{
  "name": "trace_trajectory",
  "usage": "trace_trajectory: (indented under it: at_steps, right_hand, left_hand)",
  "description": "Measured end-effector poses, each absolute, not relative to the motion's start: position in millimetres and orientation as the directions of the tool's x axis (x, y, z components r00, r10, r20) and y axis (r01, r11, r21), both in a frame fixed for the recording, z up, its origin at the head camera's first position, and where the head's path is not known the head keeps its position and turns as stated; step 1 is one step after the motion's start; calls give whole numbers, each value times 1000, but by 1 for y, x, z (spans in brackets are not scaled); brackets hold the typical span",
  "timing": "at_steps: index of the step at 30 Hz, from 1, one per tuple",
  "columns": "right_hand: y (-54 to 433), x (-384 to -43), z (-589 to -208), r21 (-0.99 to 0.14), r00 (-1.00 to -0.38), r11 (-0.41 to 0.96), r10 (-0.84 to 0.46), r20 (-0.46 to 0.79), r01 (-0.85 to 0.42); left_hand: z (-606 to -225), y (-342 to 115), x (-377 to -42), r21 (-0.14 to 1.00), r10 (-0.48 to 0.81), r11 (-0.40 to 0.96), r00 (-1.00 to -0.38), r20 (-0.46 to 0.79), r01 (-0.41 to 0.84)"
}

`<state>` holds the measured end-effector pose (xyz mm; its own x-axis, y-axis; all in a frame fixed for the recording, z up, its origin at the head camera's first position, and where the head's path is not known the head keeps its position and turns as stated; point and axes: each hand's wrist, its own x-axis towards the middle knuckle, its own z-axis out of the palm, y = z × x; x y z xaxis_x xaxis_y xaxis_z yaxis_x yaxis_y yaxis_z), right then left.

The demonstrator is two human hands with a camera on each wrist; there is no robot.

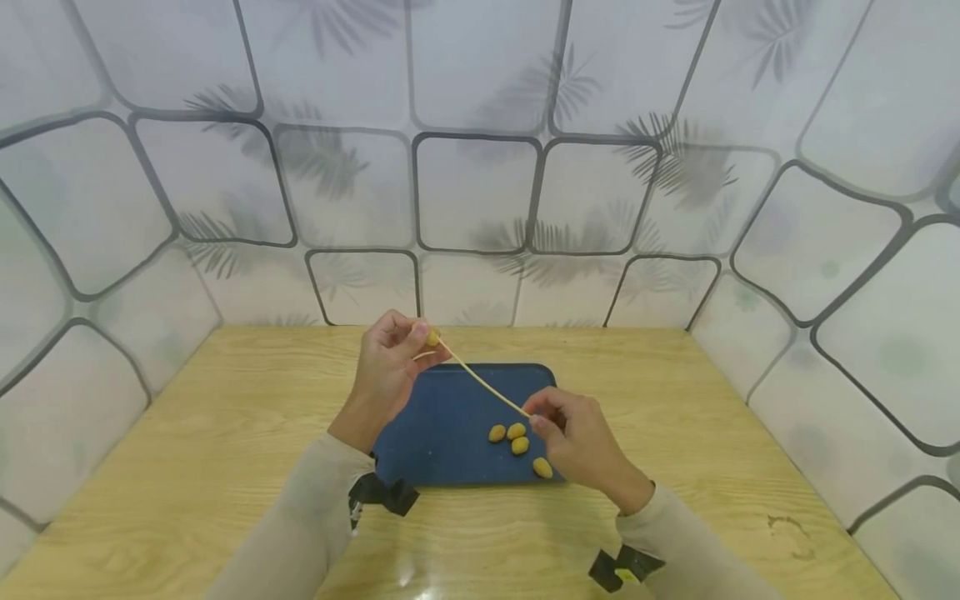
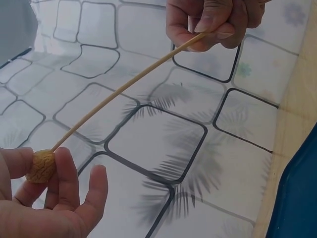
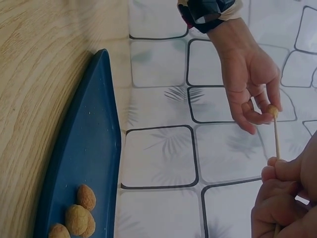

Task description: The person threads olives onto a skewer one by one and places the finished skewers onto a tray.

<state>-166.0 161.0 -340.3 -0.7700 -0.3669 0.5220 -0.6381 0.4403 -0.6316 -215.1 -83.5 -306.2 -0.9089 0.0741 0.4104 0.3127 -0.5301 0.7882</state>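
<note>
My left hand (image 1: 384,367) pinches a small yellow-brown ball (image 2: 41,166) with a wrinkled surface between thumb and fingers. One end of a thin wooden skewer (image 2: 121,89) meets this ball; how deep it goes in is hidden. My right hand (image 1: 583,437) grips the skewer near its other end, which it partly covers. Slightly bowed, the skewer slants between the two hands above a blue tray (image 1: 442,433). Several similar balls lie on the tray's right part, including one ball (image 1: 497,433) beside a close pair and another ball (image 1: 542,467) nearest the right hand.
The tray lies on a light wood-grain table (image 1: 225,433). Behind and at both sides rise pale walls (image 1: 480,192) with a dark outlined stone and leaf pattern. Black tape (image 1: 384,493) wraps both sleeves near the wrists.
</note>
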Motion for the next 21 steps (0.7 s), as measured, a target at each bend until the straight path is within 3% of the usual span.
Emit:
trace_trajectory:
  at_steps: [12,21]
  right_hand:
    - [161,-167,-341,-637,-773,438,-370,516,-635]
    - [161,-170,-331,-586,-708,399,-384,592,-706]
  left_hand:
    - [-307,-83,-215,784,85,-529,-900,428,323]
    - [-308,-84,-215,690,106,-630,-842,530,355]
